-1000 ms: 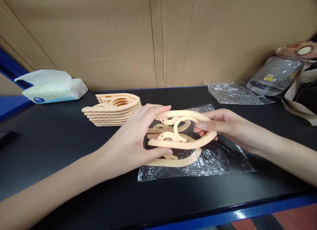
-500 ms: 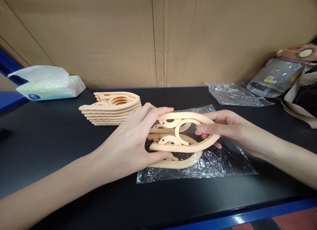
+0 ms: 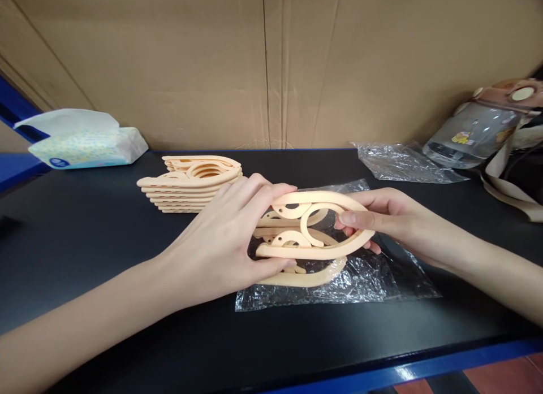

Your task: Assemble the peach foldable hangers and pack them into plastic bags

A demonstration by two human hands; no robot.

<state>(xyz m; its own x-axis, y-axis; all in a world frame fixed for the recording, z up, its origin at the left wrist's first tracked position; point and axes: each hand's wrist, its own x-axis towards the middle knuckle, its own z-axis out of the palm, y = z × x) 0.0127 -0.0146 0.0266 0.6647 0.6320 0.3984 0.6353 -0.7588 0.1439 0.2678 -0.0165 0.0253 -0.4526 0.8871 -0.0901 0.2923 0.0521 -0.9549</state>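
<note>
Both hands hold one peach-coloured folded plastic hanger (image 3: 316,250) just above a clear plastic bag (image 3: 369,281). My left hand (image 3: 224,247) grips its left end between thumb and fingers. My right hand (image 3: 382,219) pinches its right end. Another folded hanger (image 3: 305,278) lies on the bag right under the held one. A stack of several folded hangers (image 3: 190,185) sits on the black table (image 3: 85,241) behind my left hand.
A tissue pack (image 3: 82,145) lies at the far left. A crumpled clear bag (image 3: 403,162) and a tilted water bottle (image 3: 483,128) with a strap are at the far right. A cardboard wall (image 3: 263,66) stands behind; the blue table edge (image 3: 424,366) runs in front.
Both hands have lowered the held hanger slightly toward the one on the bag. The grip of each hand is unchanged.
</note>
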